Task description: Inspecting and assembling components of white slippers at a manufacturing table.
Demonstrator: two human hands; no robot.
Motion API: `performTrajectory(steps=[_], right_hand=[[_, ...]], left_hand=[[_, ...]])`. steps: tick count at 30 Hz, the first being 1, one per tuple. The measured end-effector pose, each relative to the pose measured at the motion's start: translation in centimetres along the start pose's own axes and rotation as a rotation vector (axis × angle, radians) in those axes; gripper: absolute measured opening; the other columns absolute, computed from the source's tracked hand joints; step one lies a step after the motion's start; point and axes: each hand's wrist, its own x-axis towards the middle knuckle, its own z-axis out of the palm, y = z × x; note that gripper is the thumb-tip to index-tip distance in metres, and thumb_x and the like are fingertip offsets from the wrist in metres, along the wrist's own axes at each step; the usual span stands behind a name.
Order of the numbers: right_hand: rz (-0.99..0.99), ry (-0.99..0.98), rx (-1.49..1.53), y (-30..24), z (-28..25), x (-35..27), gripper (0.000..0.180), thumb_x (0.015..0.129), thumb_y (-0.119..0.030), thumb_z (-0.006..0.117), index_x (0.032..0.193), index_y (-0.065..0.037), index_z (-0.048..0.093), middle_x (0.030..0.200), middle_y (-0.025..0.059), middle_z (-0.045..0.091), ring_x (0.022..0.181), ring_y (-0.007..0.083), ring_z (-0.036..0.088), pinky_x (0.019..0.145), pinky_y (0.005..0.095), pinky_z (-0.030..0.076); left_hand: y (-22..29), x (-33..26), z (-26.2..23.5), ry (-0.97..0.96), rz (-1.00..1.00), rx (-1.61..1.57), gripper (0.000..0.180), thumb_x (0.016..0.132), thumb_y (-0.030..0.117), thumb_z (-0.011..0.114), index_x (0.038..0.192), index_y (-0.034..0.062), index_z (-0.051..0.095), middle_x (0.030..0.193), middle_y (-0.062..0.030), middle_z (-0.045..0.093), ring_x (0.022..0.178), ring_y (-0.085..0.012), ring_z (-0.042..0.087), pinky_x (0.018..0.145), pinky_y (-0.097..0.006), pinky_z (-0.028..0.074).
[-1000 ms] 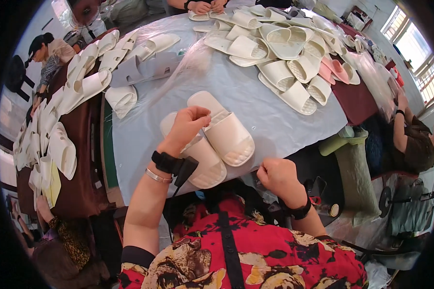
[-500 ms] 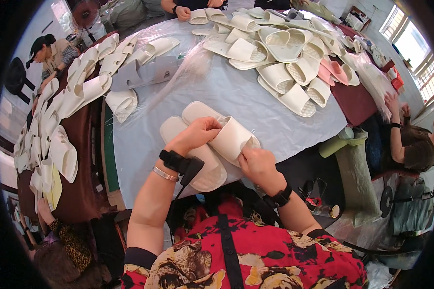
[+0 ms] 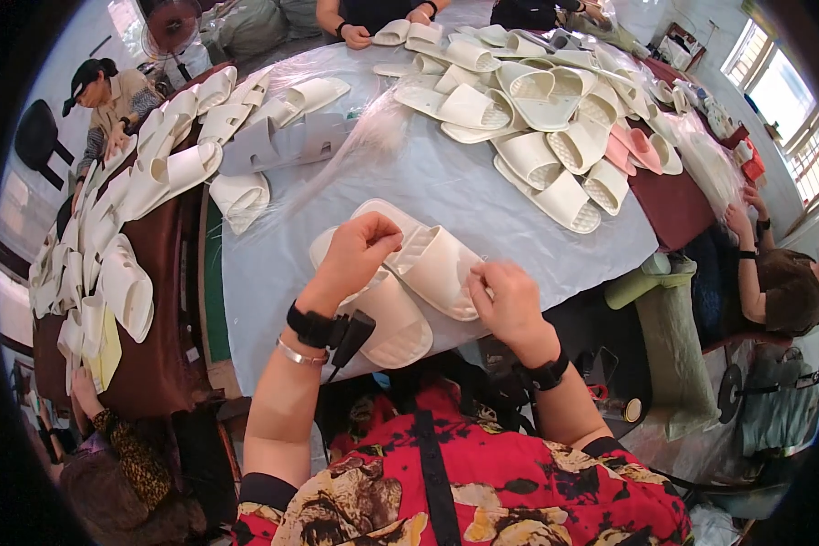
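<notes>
Since a second ago the right hand [image 3: 511, 298] has been brought up from the table edge onto the upper slipper [image 3: 432, 264]; the left hand [image 3: 359, 257] has stayed on the pair.

Nearest: a red patterned top and both forearms, a black band and thin bangle on the left wrist [image 3: 311, 329], a black band on the right.

Left hand: fingers curled shut on the near edge of the upper slipper's strap. Right hand: fingers closed on that slipper's right end, thumb on top. The slipper is thus gripped at both ends, lying crosswise on the lower slipper [image 3: 393, 318], which rests sole-side down at the near edge of the table [image 3: 446, 187].

Step judged: the two slippers are being matched or stacked as a pair. The next move would call for the upper one to be turned into line with the lower, both grips kept.

Appearance: both slippers cream-white, open-toed, with a broad strap; ribbed texture is seen inside the upper one. Soft foam or rubber is judged likely.

Farther: a grey cover on the table, a clear plastic bag [image 3: 373, 136] lying flat, then a heap of slippers [image 3: 528, 109], with a few pink slippers [image 3: 632, 150] at the right. More are stacked on a brown bench [image 3: 164, 273] at the left. Other people's hands are seen at the far edge.
</notes>
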Motion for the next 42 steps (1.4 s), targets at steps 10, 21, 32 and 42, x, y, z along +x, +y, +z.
performTrajectory(steps=[10, 21, 32, 42], right_hand=[[-0.348, -0.048, 0.264, -2.0, 4.2, 3.9, 0.015, 0.079, -0.007, 0.067, 0.092, -0.003, 0.060, 0.084, 0.0134, 0.065, 0.077, 0.0312, 0.063, 0.065, 0.0401, 0.051], [-0.387, 0.152, 0.408, -2.2, 2.9, 3.1, 0.015, 0.077, -0.001, 0.069, 0.091, 0.000, 0.065, 0.077, 0.0126, 0.063, 0.068, 0.0288, 0.061, 0.059, 0.0373, 0.049], [-0.427, 0.136, 0.398, -2.5, 2.4, 2.7, 0.015, 0.077, -0.001, 0.069, 0.092, 0.000, 0.065, 0.079, 0.0122, 0.065, 0.069, 0.0278, 0.062, 0.060, 0.0363, 0.051], [-0.405, 0.165, 0.356, -2.6, 2.4, 2.8, 0.014, 0.076, -0.001, 0.070, 0.088, 0.000, 0.064, 0.077, 0.0118, 0.065, 0.067, 0.0281, 0.061, 0.059, 0.0367, 0.050]], left_hand=[[1.7, -3.6, 2.1, 0.068, 0.061, -0.389, 0.008, 0.089, 0.005, 0.063, 0.095, -0.0005, 0.061, 0.086, -0.0029, 0.065, 0.079, -0.0092, 0.061, 0.074, -0.023, 0.050], [2.8, -5.6, 2.6, 0.307, 0.222, -0.099, 0.007, 0.084, 0.005, 0.068, 0.089, 0.0003, 0.066, 0.079, -0.0035, 0.064, 0.073, -0.0111, 0.059, 0.067, -0.025, 0.048], [3.8, -6.7, 3.0, 0.247, 0.297, 0.123, 0.006, 0.078, 0.001, 0.070, 0.082, 0.0011, 0.067, 0.078, -0.0090, 0.066, 0.071, -0.0178, 0.062, 0.063, -0.028, 0.048], [3.9, -6.9, 3.3, 0.235, 0.292, 0.106, 0.005, 0.077, 0.004, 0.069, 0.081, 0.0014, 0.069, 0.072, -0.0088, 0.063, 0.064, -0.0192, 0.060, 0.056, -0.029, 0.045]])
